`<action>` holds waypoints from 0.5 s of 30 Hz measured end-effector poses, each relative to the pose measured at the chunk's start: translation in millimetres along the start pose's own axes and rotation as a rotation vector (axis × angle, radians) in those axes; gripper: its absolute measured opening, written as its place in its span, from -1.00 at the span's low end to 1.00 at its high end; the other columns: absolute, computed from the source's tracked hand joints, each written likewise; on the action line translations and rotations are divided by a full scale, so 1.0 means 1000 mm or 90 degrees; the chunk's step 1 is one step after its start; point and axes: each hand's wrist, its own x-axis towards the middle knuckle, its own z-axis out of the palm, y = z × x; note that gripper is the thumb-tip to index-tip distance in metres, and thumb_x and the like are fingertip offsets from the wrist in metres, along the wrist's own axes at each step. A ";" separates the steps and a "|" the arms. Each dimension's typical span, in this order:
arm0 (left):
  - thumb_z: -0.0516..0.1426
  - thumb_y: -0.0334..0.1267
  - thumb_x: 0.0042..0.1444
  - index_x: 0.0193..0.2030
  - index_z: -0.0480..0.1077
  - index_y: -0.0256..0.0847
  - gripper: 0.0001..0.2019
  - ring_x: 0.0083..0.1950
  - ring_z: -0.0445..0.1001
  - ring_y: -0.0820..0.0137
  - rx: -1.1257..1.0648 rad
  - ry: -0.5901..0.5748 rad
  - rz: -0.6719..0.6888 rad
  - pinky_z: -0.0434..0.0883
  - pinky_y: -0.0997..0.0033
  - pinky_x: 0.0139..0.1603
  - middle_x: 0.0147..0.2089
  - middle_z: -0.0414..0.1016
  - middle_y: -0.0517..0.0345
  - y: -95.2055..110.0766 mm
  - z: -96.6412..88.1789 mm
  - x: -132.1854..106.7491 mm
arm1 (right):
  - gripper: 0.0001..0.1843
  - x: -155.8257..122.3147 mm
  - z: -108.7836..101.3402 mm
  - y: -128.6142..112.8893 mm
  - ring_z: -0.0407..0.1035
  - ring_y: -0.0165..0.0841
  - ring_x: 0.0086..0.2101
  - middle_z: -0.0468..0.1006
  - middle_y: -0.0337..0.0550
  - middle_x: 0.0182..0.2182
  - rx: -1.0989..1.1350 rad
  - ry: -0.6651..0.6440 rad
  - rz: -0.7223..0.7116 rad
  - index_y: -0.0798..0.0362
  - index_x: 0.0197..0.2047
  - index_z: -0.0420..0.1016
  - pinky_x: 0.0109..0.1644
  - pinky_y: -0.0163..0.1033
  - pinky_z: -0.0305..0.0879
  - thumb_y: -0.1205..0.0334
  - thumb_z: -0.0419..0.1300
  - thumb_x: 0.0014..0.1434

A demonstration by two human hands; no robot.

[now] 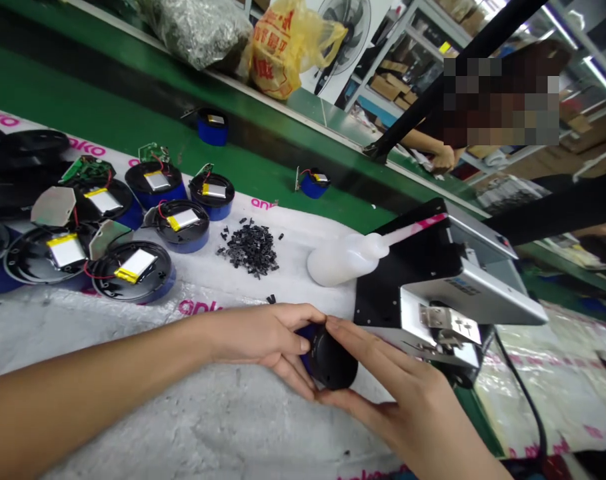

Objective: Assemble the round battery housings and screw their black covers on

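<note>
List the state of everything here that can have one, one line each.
Left hand: gripping the round black housing from the side.
Right hand: gripping the same housing from the other side.
Round black housing: domed cover on, blue base showing, held off the bench.
Nearest open housing: open, pouch battery lying inside.
Squeeze bottle: lying on its side.

The left hand [260, 340] has passage over the sheeted bench [193, 427] at lower left. The metal press [447, 287] stands just beside the right hand [397, 387], the squeeze bottle [343, 259] lies beyond, and open battery housings [133, 270] crowd the left of the frame.
</note>
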 end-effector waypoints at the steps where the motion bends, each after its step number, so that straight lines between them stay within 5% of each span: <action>1: 0.15 -0.40 0.20 0.14 0.33 -0.18 -0.64 -0.26 0.63 0.38 -0.010 0.001 0.002 0.47 0.13 0.03 -0.23 0.52 0.14 0.000 0.000 0.000 | -0.42 0.000 0.000 0.000 0.49 -0.22 0.05 0.52 -0.07 0.13 -0.009 0.002 -0.001 -0.06 0.36 0.23 0.14 -0.23 0.48 0.10 0.23 0.33; 7: 0.10 -0.60 -0.01 0.08 0.32 -0.14 -0.50 -0.29 0.61 0.45 -0.015 0.014 -0.024 0.48 0.17 0.04 -0.18 0.50 0.21 -0.001 0.000 0.002 | -0.35 -0.009 0.004 0.003 0.45 -0.21 0.10 0.43 -0.08 0.21 -0.018 0.011 -0.012 -0.03 0.40 0.17 0.23 -0.19 0.40 0.20 0.26 0.31; 15: 0.15 -0.49 0.07 0.05 0.33 -0.15 -0.61 -0.16 0.59 0.31 0.049 0.015 0.007 0.52 0.15 0.00 -0.24 0.46 0.18 0.001 0.004 0.002 | -0.37 -0.013 0.001 0.003 0.45 -0.17 0.10 0.44 -0.08 0.20 -0.055 -0.033 0.005 -0.03 0.39 0.18 0.14 -0.18 0.50 0.21 0.26 0.31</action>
